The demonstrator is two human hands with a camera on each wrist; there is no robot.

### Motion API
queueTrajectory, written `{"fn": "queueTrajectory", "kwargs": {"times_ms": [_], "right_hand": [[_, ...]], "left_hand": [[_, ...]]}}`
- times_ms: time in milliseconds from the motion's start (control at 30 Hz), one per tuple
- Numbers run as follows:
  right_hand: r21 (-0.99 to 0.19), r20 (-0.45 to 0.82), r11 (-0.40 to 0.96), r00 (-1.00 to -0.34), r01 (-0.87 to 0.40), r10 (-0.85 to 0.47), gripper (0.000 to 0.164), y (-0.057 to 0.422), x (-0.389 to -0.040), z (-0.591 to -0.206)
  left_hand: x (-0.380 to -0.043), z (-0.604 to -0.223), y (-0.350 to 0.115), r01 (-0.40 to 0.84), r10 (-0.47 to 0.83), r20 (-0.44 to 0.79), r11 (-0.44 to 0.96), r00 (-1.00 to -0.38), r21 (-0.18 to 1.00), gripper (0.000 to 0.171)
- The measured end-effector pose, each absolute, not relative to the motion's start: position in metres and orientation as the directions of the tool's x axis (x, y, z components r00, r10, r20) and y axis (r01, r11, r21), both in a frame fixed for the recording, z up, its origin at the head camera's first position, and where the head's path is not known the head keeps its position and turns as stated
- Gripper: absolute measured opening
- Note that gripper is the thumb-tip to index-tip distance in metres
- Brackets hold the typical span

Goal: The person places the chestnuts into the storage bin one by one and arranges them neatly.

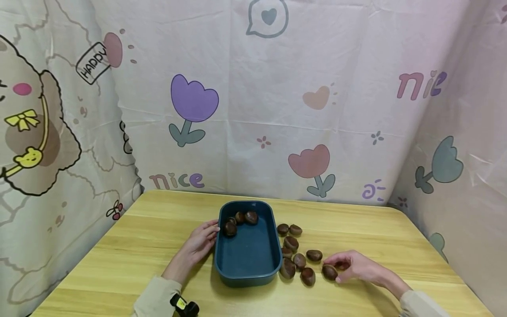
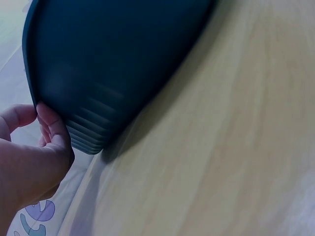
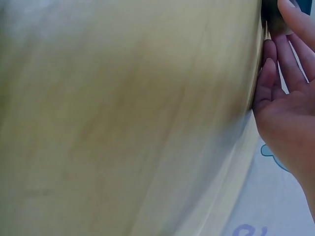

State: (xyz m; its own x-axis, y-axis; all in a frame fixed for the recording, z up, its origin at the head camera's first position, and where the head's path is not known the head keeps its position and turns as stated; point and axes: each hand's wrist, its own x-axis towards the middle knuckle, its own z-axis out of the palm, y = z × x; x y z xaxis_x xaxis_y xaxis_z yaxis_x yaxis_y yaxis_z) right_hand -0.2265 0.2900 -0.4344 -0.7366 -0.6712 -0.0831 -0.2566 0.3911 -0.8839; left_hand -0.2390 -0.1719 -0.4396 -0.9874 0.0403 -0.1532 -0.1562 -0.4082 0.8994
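Head: we see the left hand (image 1: 201, 242) at the left side of a blue tray (image 1: 253, 259) with several chestnuts (image 1: 251, 217) inside, toward its far end. The right hand (image 1: 358, 267) pinches one chestnut (image 1: 329, 272), right of the loose chestnuts (image 1: 299, 261). Left wrist: we note thumb and finger pinching the tray's rim. Right wrist: we see the held chestnut only partly.

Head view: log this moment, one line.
left hand grips bin | right hand pinches chestnut | chestnuts in bin | more chestnuts beside it
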Motion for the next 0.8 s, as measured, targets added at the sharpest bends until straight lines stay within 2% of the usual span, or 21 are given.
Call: {"fn": "queueTrajectory", "kwargs": {"times_ms": [467,800], "right_hand": [[-0.865,-0.126,0.428,-0.711,-0.263,-0.691,0.042,0.284,-0.229,-0.426],[-0.872,-0.089,0.408,-0.734,-0.269,-0.673,0.04,0.279,-0.23,-0.419]], "left_hand": [[-0.241,-0.44,-0.17,-0.159,0.03,-0.161,-0.416,-0.986,0.895,0.033],[-0.239,-0.439,-0.171,-0.157,0.035,-0.157,-0.415,-0.987,0.896,0.037]]}}
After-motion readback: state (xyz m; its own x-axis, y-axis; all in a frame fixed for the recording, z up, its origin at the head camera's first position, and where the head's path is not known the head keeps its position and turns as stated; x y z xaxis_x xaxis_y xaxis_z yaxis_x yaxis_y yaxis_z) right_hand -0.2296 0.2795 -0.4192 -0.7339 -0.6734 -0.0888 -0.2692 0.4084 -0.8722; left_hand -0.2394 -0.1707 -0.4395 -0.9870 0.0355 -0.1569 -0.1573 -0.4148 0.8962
